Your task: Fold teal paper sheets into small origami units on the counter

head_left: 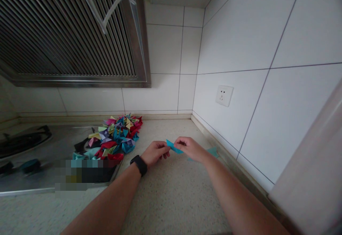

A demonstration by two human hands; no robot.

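Note:
A small piece of folded blue paper (174, 147) is held between my two hands above the counter. My left hand (156, 152), with a black watch on its wrist, pinches the paper's left end. The fingers of my right hand (188, 146) are closed on its right part and cover some of it. Behind my right wrist lies more blue-green paper (213, 152) on the counter, partly hidden by the arm. To the left is a heap of folded paper pieces (114, 138) in red, blue, purple, yellow and pink.
The heap rests partly on a gas stove (61, 138) and partly on the speckled counter (171, 199). A range hood (80, 81) with a hanging white cord juts out at upper left. On the tiled right wall is a socket (224, 96). A blurred patch covers the stove's front edge.

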